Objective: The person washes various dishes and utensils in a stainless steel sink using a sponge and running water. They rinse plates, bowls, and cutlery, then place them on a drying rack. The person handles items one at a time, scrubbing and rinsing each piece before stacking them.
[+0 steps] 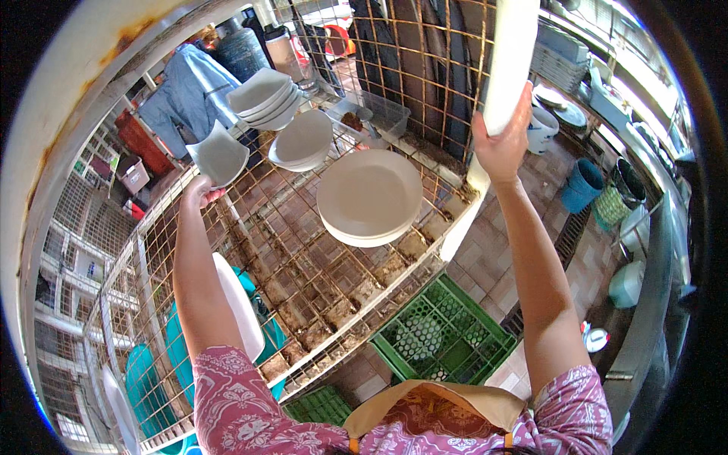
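My left hand (200,191) reaches across the rusty wire rack and grips the near edge of a white square bowl (220,157). That bowl is tilted, at the rack's left side. Just behind it stands a stack of white square bowls (265,98). White round bowls (303,140) are nested to the right of these. A stack of round cream plates (370,193) lies on the shelf between my arms. On the right, my right hand (504,136) is wrapped round the rack's white upright post (513,64); its palm side is hidden.
A clear plastic container (383,117) sits at the shelf's back. Below the rack's front edge is a green crate (447,334). A white oval platter (239,303) and teal items stand beneath my left arm. Blue bucket (582,186) and other buckets line the tiled floor at right.
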Demonstrator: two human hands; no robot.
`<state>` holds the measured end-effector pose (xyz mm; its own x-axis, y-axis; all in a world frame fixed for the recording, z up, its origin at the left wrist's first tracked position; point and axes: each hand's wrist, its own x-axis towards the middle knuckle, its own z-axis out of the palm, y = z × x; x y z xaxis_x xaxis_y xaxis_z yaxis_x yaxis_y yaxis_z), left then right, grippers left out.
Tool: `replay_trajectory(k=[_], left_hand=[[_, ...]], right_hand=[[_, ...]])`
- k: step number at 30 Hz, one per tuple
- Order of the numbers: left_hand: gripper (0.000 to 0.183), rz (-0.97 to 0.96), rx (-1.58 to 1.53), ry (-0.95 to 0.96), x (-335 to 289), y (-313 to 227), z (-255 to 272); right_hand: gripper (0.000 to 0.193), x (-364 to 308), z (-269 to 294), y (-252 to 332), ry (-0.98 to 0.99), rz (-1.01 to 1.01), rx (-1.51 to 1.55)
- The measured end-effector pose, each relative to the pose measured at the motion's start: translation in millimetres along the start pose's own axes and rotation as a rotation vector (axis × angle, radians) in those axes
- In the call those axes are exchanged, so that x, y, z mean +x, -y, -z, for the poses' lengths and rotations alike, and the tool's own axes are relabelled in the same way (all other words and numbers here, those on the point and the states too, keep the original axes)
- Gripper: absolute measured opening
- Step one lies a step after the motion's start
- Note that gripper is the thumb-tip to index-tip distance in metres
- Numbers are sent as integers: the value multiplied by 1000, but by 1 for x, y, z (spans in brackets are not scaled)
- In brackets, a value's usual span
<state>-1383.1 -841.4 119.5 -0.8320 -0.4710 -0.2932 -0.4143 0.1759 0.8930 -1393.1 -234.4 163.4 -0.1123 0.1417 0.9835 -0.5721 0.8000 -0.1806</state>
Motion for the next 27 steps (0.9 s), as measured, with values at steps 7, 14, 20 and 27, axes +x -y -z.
replay_trajectory(k=[7, 14, 20, 27], left_hand=[[22, -39, -309, 12, 26, 8, -32], [35, -185, -284, 143, 35, -10, -8], [39, -428, 150, 252, -58, -64, -111], [43, -747, 584, 576, -266, -87, -287]], right_hand=[[84, 1, 9, -3, 48, -87, 71], [80, -2, 78, -12, 510, -118, -103], [58, -132, 420, -33, 681, -479, -118], [42, -265, 901, 100, -105, -1221, -1596]])
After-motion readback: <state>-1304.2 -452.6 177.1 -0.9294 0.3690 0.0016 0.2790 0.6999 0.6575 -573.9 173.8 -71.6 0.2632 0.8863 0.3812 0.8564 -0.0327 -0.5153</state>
